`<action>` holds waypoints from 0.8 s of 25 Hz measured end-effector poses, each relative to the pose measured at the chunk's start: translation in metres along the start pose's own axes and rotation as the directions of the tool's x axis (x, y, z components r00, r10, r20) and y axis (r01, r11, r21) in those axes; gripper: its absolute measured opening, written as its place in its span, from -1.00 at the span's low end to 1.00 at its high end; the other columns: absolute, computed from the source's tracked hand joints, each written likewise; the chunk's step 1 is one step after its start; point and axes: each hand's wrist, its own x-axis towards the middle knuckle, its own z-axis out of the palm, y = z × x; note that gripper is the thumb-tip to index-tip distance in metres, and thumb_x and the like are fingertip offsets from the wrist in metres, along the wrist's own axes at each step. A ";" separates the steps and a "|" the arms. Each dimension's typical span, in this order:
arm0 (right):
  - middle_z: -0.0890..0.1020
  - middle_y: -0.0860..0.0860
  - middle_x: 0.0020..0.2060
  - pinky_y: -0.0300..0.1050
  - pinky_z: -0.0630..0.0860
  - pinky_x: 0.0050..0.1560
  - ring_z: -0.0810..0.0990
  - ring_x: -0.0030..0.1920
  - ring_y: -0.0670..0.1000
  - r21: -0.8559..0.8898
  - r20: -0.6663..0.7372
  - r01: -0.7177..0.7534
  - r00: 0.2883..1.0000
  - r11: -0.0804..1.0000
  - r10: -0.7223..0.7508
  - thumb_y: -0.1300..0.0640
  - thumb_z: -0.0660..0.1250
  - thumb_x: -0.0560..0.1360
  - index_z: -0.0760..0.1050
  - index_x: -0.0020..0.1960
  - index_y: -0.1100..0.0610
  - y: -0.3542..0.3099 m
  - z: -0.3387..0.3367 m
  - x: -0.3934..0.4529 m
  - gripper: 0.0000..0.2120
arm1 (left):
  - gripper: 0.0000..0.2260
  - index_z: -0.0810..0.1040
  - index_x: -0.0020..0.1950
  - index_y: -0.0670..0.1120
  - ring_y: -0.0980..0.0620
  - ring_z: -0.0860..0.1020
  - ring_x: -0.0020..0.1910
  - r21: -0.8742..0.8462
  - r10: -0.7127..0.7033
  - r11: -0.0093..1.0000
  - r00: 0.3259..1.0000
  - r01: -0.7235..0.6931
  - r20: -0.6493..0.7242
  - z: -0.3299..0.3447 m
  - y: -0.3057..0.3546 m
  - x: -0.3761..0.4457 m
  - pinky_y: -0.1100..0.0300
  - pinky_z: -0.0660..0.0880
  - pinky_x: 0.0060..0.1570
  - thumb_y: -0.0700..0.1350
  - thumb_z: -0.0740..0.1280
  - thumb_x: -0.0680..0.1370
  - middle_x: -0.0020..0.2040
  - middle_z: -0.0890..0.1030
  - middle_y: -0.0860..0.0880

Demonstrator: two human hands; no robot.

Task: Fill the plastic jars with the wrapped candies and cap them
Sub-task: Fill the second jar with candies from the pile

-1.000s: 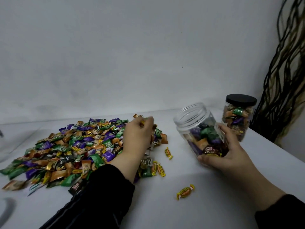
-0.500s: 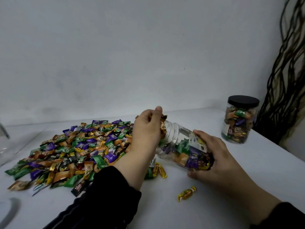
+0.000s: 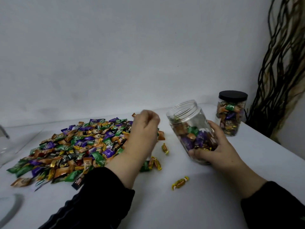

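Plain pale wall behind; white tabletop (image 3: 214,204) below, running off to the right edge. Dark twisted branches (image 3: 280,71) up the right side, against the wall.

On the left half of the tabletop: wide heap of wrapped candies (image 3: 79,146), purple, green, orange and gold, spread flat. A few yellow strays near its right edge; one lone yellow candy (image 3: 179,182) apart from the heap, nearer the camera, between the two forearms.

Left hand (image 3: 145,129) over the right edge of the heap, blurred, fingers curled in loosely toward the palm. Whether anything sits inside the curl: cannot tell. Black sleeve (image 3: 102,195) covering the forearm.

Right hand (image 3: 219,149) wrapped around the lower body of an open jar (image 3: 189,128), clear plastic, no cap. Jar tilted, mouth up and leaning left toward the heap, base resting on or just above the tabletop, contact hidden by the fingers. Roughly half full: purple, green and orange wrappers packed in the lower part, upper part clear.

Behind and right of it, near the far right corner of the tabletop: capped jar (image 3: 231,116), upright, black lid (image 3: 233,95) on, candies packed to the top. Well apart from the hands.

At far left, edges of something clear and curved (image 3: 9,146), cut off by the frame.
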 end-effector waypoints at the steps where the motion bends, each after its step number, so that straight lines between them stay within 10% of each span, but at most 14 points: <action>1: 0.59 -0.10 0.16 -0.44 0.53 -0.18 0.65 -0.05 -0.30 0.028 -0.017 -0.006 1.000 1.000 0.007 0.40 0.58 0.27 0.33 0.27 -0.26 0.000 -0.003 0.000 -0.17 | -0.68 0.53 0.13 -0.05 -0.03 0.47 0.18 0.217 -0.039 0.976 0.997 0.026 0.059 0.003 -0.009 -0.010 0.21 0.44 0.15 0.12 0.22 0.52 0.12 0.51 -0.08; 4: 0.61 -0.14 0.13 -0.44 0.53 -0.15 0.65 -0.02 -0.28 0.047 -0.037 -0.017 0.999 0.999 0.018 0.35 0.59 0.29 0.32 0.24 -0.31 0.002 -0.008 -0.001 -0.19 | -0.27 0.22 0.50 0.14 -0.19 -0.05 0.57 0.706 -0.244 0.706 0.915 -0.060 0.322 0.015 -0.030 -0.057 -0.15 -0.06 0.51 0.46 0.09 0.41 0.56 0.08 -0.10; 7: 0.57 -0.19 0.14 -0.51 0.48 -0.13 0.61 -0.04 -0.38 0.013 -0.032 -0.006 0.999 1.000 0.006 0.35 0.58 0.29 0.28 0.34 -0.21 0.000 -0.007 -0.004 -0.16 | -0.16 -0.04 0.57 0.23 -0.28 -0.34 0.54 0.826 -0.354 0.541 0.848 -0.159 0.395 0.024 -0.045 -0.076 -0.33 -0.31 0.42 0.58 -0.03 0.38 0.61 -0.24 -0.09; 12: 0.55 -0.16 0.23 -0.41 0.50 0.00 0.59 0.12 -0.25 -0.048 -0.008 -0.009 1.000 0.999 0.009 0.21 0.64 0.25 0.27 0.41 -0.22 0.001 -0.008 -0.006 -0.10 | -0.58 0.28 0.42 0.04 -0.20 0.27 0.39 0.861 -0.153 0.453 0.932 -0.231 0.330 0.024 -0.054 -0.062 -0.14 0.23 0.31 0.19 0.00 0.64 0.42 0.32 -0.13; 20: 0.44 -0.09 0.35 -0.09 0.48 0.28 0.52 0.27 -0.09 -0.183 0.024 0.022 1.000 0.983 -0.018 0.04 0.70 0.18 0.27 0.40 -0.35 0.004 -0.003 -0.003 -0.05 | -0.72 0.45 0.20 -0.11 -0.17 0.53 0.11 0.847 -0.058 0.485 0.959 -0.217 0.278 0.013 -0.068 -0.021 0.05 0.41 -0.15 0.04 0.11 0.65 0.15 0.52 -0.13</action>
